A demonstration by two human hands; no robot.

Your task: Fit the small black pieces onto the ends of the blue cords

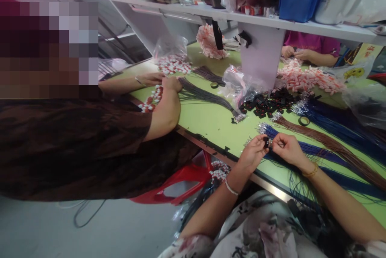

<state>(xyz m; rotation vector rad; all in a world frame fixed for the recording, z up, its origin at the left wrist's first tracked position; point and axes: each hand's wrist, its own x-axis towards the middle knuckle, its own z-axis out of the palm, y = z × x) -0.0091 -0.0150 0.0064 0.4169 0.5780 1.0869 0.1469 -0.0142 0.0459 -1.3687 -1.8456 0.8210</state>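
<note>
My left hand (255,154) pinches a small black plastic connector housing (266,142) between thumb and fingers. Close against it, my right hand (288,150) is closed in a pinch on a thin wire, whose silvery end shows faintly at the connector. Most of that wire is hidden by my fingers. Beneath and behind both hands lie bundles of blue wires (312,147) with silver terminals. A brown wire bundle (325,139) runs off to the right. Beyond my hands is a heap of black connector housings (265,104).
At left, a co-worker's hands (171,84) handle grey wires (208,98) near red-and-white connectors (175,64). Another person's hands (301,54) are across the table. A shelf (211,13) with a blue bin (301,3) spans above. A red stool (187,173) stands below.
</note>
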